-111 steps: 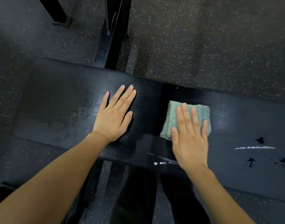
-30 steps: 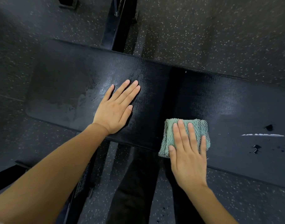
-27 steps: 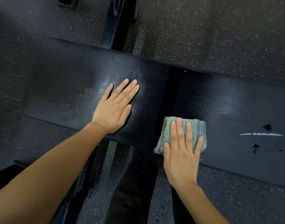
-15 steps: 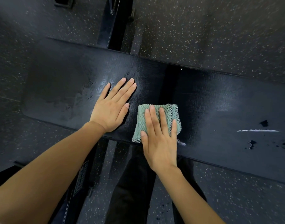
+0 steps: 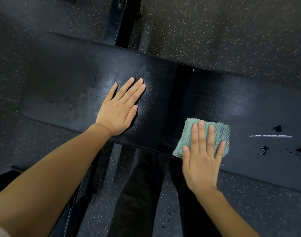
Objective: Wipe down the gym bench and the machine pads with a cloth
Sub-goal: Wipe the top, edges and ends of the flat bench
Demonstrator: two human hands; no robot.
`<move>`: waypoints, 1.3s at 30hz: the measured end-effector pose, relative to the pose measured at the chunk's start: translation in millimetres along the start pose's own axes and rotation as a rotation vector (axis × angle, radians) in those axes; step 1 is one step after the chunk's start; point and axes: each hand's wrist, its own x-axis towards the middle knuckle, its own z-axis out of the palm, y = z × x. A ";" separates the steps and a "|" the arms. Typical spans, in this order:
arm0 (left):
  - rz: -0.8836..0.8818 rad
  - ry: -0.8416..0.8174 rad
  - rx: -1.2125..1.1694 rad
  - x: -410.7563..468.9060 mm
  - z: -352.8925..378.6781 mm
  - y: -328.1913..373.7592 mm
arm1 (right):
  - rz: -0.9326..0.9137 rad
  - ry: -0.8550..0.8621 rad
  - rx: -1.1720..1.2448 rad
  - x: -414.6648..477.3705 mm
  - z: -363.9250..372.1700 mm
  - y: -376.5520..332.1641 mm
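One folded green cloth (image 5: 189, 135) lies at the near edge of the bench (image 5: 248, 103), four o'clock from the left hand (image 5: 119, 106), which rests flat and empty. The right hand (image 5: 201, 161) presses it under straight fingers; soft, light, perhaps damp, best pinned from above.

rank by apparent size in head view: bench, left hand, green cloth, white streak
bench
left hand
green cloth (right hand covers part; close call with left hand)
white streak

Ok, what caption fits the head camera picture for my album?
The right hand presses a green cloth on the black gym bench while the left hand rests flat.
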 end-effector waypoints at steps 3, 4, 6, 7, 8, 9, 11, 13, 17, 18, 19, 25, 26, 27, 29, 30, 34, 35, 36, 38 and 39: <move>0.005 0.000 0.004 -0.1 -0.2 0.0 | -0.002 0.004 0.005 6.8 4.7 -30.3; 0.005 0.002 0.004 0.0 -0.2 0.2 | -0.021 0.005 0.008 10.1 5.7 -41.5; 0.003 0.004 0.004 -0.1 -0.4 0.5 | -0.075 0.003 0.027 17.0 6.9 -64.2; 0.002 0.005 0.002 -0.2 -0.4 0.6 | -0.108 -0.002 0.027 20.0 7.2 -73.3; 0.002 0.007 -0.001 0.0 -0.4 0.5 | -0.142 -0.007 0.016 22.3 7.3 -78.8; 0.004 0.008 -0.006 0.2 -0.5 0.3 | -0.177 -0.014 0.004 23.9 7.0 -79.8; 0.010 0.008 -0.014 0.4 -0.7 0.0 | -0.256 -0.028 0.005 25.0 6.0 -69.6; 0.011 0.009 -0.013 -0.1 -0.5 -0.6 | -0.325 -0.043 0.008 23.7 3.8 -50.7; 0.026 0.005 0.003 -0.7 -0.3 -0.9 | -0.295 -0.038 -0.037 17.6 -2.5 -7.5; 0.034 0.004 0.005 -0.8 -0.3 -0.4 | -0.267 -0.036 -0.037 15.8 -4.4 4.1; 0.042 0.005 -0.001 -1.0 -0.2 1.0 | -0.232 -0.034 -0.036 13.6 -6.8 15.2; 0.049 -0.011 -0.093 2.1 -4.8 14.2 | 0.068 0.014 0.043 4.9 -5.9 18.6; 0.077 -0.019 -0.087 4.8 -6.0 15.0 | 0.117 0.023 0.065 5.2 -3.8 9.6; 0.106 -0.025 -0.080 8.4 -6.9 15.8 | 0.152 0.028 0.083 6.1 -2.5 0.7; 0.143 -0.034 -0.065 16.0 -7.3 17.9 | 0.165 0.030 0.096 7.9 -1.2 -13.8; 0.153 -0.038 -0.057 19.1 -6.9 19.4 | 0.148 0.025 0.092 8.3 -0.3 -20.1; 0.195 -0.047 -0.028 27.6 -4.8 22.7 | -0.004 0.003 0.066 9.4 3.1 -51.4; 0.206 -0.049 -0.023 29.0 -4.7 22.1 | -0.051 -0.004 0.072 9.9 3.8 -58.4; 0.213 -0.050 -0.018 29.7 -4.8 21.5 | -0.092 -0.008 0.084 10.5 4.4 -62.6; 0.213 -0.052 -0.013 30.1 -4.9 21.0 | -0.147 -0.012 0.093 12.0 3.9 -60.2; 0.209 -0.051 -0.011 29.7 -5.0 21.2 | -0.169 -0.013 0.080 12.3 2.8 -54.7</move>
